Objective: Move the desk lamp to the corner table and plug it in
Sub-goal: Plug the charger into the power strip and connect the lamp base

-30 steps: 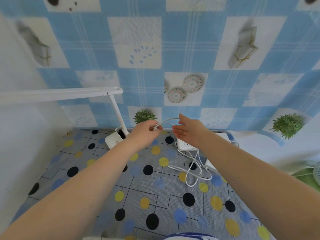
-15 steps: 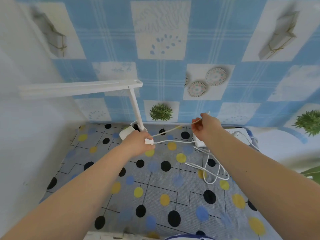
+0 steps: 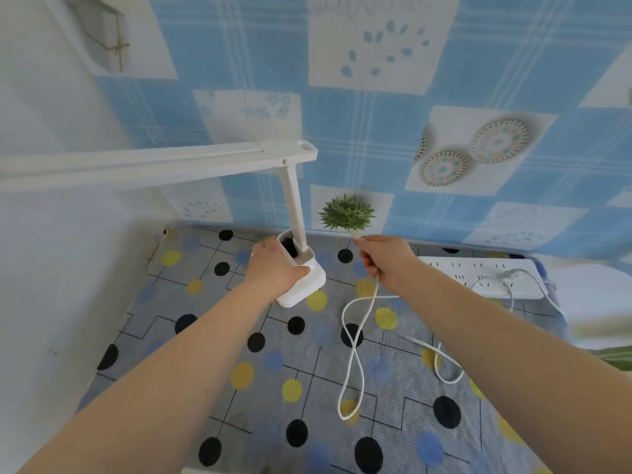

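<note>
Desk lamp (image 3: 297, 234) standing on the spotted tablecloth (image 3: 212, 364) toward the far left corner, white base down, stem upright, long head reaching left. Nearest, two bare forearms stretched across the cloth. Beyond them, white cable (image 3: 355, 340) lying in loose loops on the cloth, rising to the right hand (image 3: 383, 260). Right hand closed in a fist round the cable, its plug end poking out above the knuckles, just right of the lamp base and not touching it. Left hand (image 3: 273, 268) wrapped round the left side of the lamp base, thumb along the front. Farther right, white power strip (image 3: 478, 277) flat on the cloth by the wall. Behind, blue checked wall covering (image 3: 393, 131).
</note>
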